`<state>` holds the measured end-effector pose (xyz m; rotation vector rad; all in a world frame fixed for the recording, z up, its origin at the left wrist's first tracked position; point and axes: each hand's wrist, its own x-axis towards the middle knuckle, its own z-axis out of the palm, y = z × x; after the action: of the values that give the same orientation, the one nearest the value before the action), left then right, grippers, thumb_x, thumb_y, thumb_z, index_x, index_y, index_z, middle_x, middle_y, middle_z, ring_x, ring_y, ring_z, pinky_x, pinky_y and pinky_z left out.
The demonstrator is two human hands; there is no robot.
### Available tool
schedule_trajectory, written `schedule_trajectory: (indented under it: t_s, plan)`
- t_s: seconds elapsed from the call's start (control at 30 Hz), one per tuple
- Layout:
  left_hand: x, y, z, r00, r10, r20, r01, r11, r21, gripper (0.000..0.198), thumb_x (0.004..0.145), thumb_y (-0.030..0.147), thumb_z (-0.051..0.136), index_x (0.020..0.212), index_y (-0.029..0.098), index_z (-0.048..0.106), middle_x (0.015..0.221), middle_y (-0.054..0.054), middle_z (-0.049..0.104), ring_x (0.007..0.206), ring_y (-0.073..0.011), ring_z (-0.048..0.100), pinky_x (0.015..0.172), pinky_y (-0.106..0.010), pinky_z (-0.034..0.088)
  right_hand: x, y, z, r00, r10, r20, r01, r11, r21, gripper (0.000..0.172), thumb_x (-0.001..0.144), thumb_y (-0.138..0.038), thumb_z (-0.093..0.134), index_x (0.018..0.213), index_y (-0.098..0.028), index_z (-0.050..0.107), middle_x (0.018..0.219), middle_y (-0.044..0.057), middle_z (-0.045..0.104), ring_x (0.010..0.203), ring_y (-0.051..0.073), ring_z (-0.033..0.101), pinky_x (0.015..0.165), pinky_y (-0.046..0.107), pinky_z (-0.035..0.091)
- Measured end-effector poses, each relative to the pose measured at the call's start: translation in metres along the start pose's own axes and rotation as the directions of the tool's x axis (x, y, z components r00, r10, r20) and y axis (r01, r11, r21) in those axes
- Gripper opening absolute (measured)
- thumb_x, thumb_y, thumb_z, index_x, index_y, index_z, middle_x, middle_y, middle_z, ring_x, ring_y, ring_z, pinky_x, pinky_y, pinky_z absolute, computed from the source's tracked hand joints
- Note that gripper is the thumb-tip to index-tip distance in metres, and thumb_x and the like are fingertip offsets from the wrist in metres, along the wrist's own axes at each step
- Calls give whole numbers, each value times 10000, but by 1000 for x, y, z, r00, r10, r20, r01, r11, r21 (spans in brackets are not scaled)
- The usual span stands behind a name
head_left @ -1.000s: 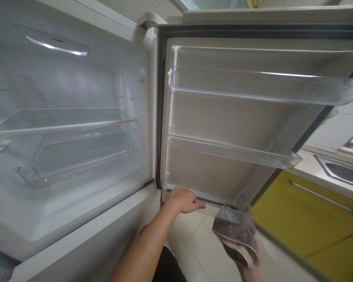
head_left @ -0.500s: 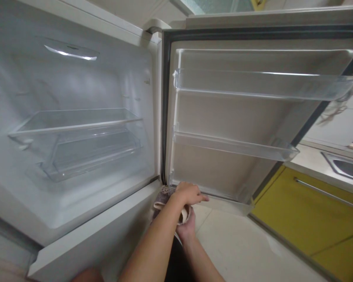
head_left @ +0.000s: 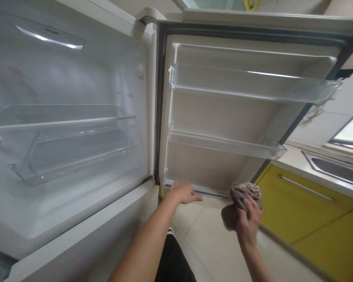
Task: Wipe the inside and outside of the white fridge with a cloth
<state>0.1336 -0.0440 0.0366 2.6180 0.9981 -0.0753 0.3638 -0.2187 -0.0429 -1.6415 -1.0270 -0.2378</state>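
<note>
**Cloth gripped right, door bin touched left**

Clock from view centre. Left hand [head_left: 184, 192] bent over lower door bin [head_left: 213, 200] at 6; whether the bin is pinched can't be told. Cloth [head_left: 245, 190] pinched in right hand's [head_left: 248, 219] grip at 4, off the bin's far end. See-through bins mounted on fridge door [head_left: 217, 117] at 2 and 3. Drawer [head_left: 76, 150] seated below glass shelf [head_left: 61, 113] at 9. Lower bin partly blocked by left hand. Yellow cabinet [head_left: 308, 207] seen at 4.

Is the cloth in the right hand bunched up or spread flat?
Bunched up: the cloth is gathered into a crumpled lump under the right hand's fingers, with a loose part hanging lower.
</note>
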Motion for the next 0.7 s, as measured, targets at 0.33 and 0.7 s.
schedule_trajectory:
  t_s: [0.33,0.7]
  plan:
    - [-29,-21,6,968,113,-223,-104,993,52,278,874,435,830,1070,238,832,1109,-131,814,1134,-335,743,1034,-456,534,84,-108,29,368,112,923,380,888,-259,478,977,-569,536,1243,-204,695,1178,106,732,1037,272,690,853,326,467]
    - [-66,-115,110,712,-241,-660,-251,790,-559,1203,732,13,754,1721,351,159,1729,-114,404,1567,-291,444,1300,-535,359,11,-195,148,450,-150,881,633,749,-196,465,947,-631,727,1140,-208,743,1044,137,768,954,334,758,798,354,529]
